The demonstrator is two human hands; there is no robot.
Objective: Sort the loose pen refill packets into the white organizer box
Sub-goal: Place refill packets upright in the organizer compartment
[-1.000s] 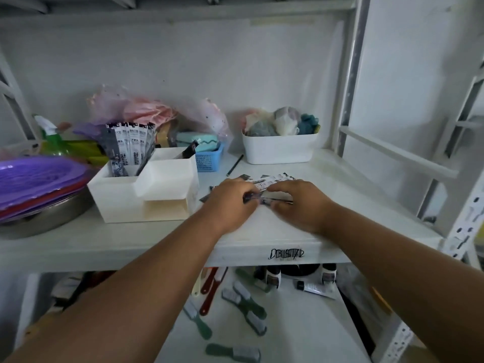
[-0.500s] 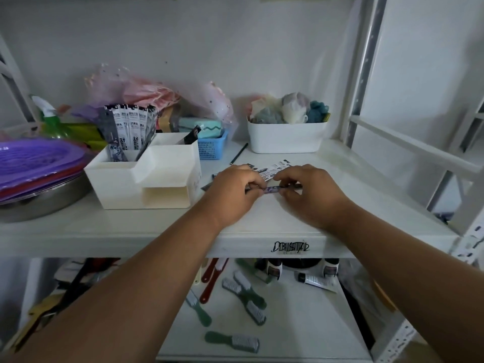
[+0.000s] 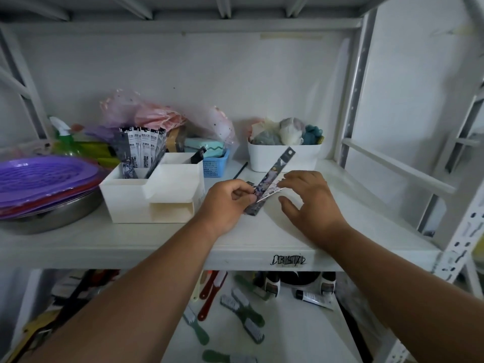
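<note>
"Why is that refill packet [image 3: 272,179] tilted up?"

"My left hand [image 3: 226,203] pinches its lower end to carry it to the white organizer box [image 3: 131,203]; my right hand [image 3: 306,197] hovers with fingers spread, holding nothing."

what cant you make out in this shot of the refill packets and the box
- Head view: print on the lifted packet is blurred.
- Left hand hides its lower part.
- White organizer box walls hide the standing packets' bases.
- Right hand covers the shelf beneath.
</note>
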